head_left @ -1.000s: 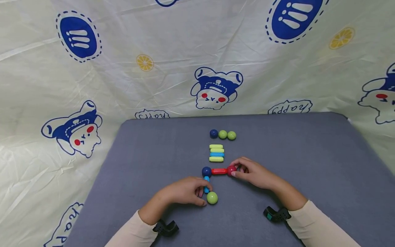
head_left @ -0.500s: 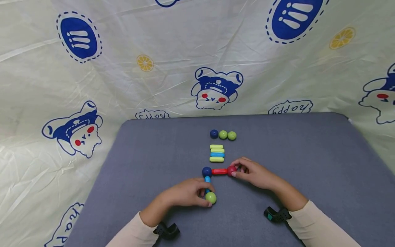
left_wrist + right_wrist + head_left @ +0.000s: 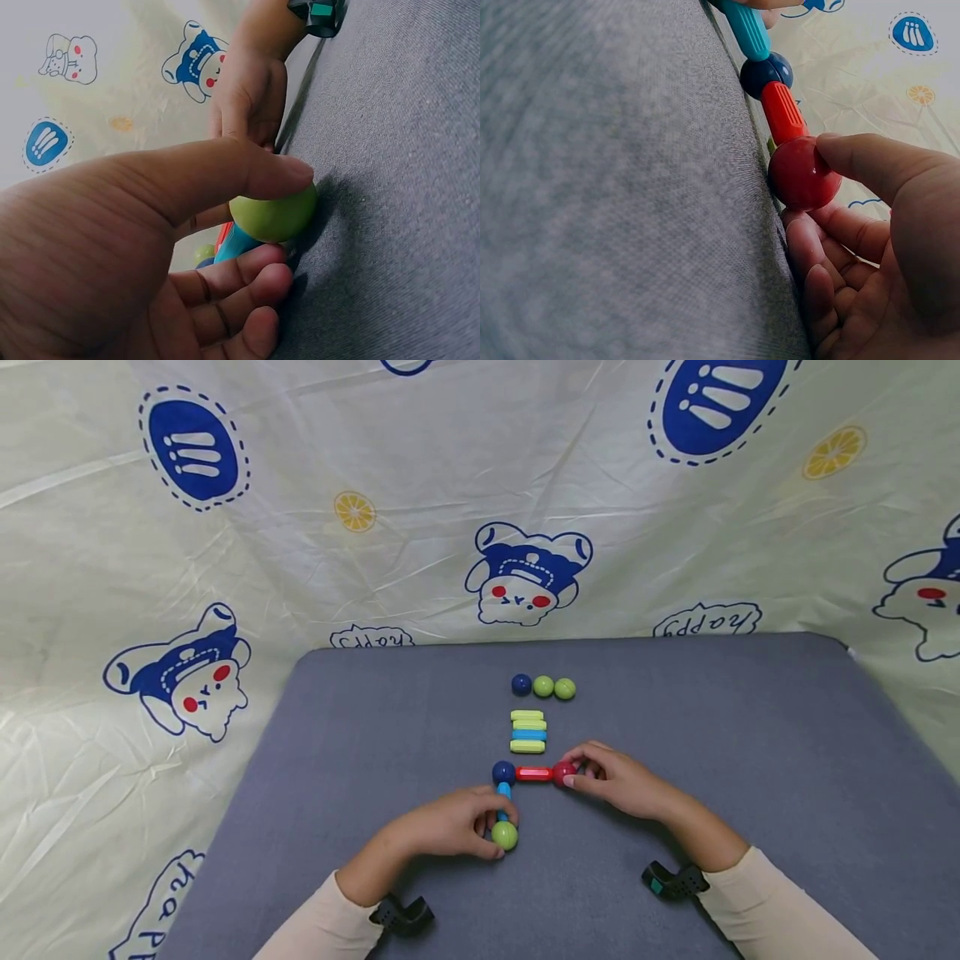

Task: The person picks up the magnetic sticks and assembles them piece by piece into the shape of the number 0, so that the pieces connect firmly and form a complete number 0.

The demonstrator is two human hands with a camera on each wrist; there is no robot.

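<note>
A chain of balls and rods lies on the table in an L shape. Its dark blue ball [image 3: 504, 772] forms the corner. From there a red rod [image 3: 534, 773] runs right to a red ball [image 3: 804, 174], and a light blue rod [image 3: 503, 792] runs toward the near side to a green ball [image 3: 276, 213]. My left hand [image 3: 453, 822] holds the green ball between thumb and fingers, its index finger lying across the light blue rod. With thumb and fingertips my right hand [image 3: 618, 779] pinches the red ball at the other end.
Beyond the chain lie a stack of yellow-green rods [image 3: 528, 747] with one blue rod [image 3: 528, 735] among them. Farther back a dark blue ball [image 3: 521, 685] and two green balls [image 3: 554, 687] sit in a row. A printed cloth [image 3: 420, 568] hangs behind the grey table [image 3: 375, 718].
The green ball has shifted left in my left hand's hold, in line with the light blue rod, which has swung slightly. The right hand stays on the red ball.
</note>
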